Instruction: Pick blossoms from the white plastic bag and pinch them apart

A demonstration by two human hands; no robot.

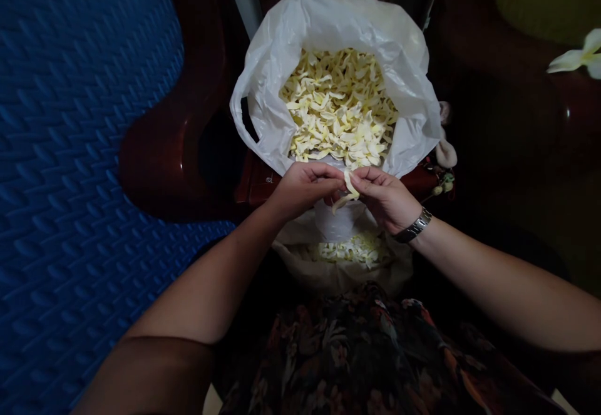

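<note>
Left hand [305, 186] and right hand [382, 194] together just below the rim of the white bag [282, 46], fingertips of both pinched on one pale flower [349, 188] held between them, its tail hanging down toward the lap. Behind, bag wide open on a dark red chair [164, 152], full of cream flowers [340, 105]; below the hands, a second bag [342, 271] on the lap with a smaller heap of the same. Metal watch [414, 227] on the right wrist, blue mat [70, 152] to the left, one loose bloom [580, 57] at the upper right edge.
</note>
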